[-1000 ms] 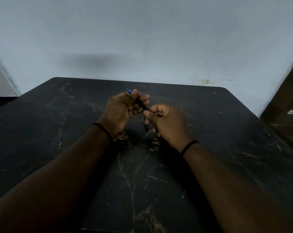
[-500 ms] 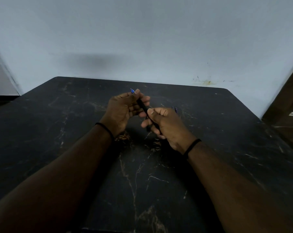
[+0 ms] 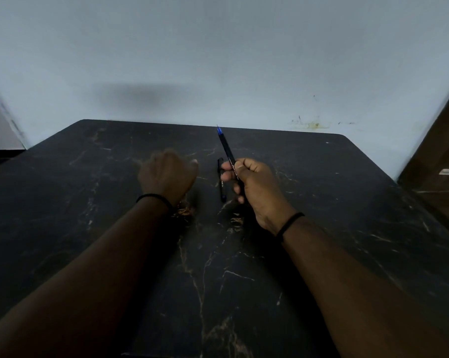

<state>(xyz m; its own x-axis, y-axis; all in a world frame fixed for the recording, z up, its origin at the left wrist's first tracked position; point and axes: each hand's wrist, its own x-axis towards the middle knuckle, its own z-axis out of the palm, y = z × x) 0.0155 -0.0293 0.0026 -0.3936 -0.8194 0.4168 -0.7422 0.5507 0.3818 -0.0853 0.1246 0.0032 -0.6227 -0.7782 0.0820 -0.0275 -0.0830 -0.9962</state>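
My right hand (image 3: 257, 188) grips a black pen (image 3: 227, 151) by its lower half; the pen's blue tip points up and away from me. A second black pen or cap (image 3: 222, 183) lies on the black marble table (image 3: 218, 267) just left of my right fingers. My left hand (image 3: 168, 174) hovers blurred to the left of it, back of the hand toward me, holding nothing that I can see. Both wrists wear a thin black band.
A pale blue wall (image 3: 218, 60) stands right behind the table's far edge. A brown wooden panel (image 3: 440, 156) rises at the right beyond the table corner.
Both hands held the pen together before. My left hand has let go and moved left, and my right hand has raised the pen so its blue tip stands up.
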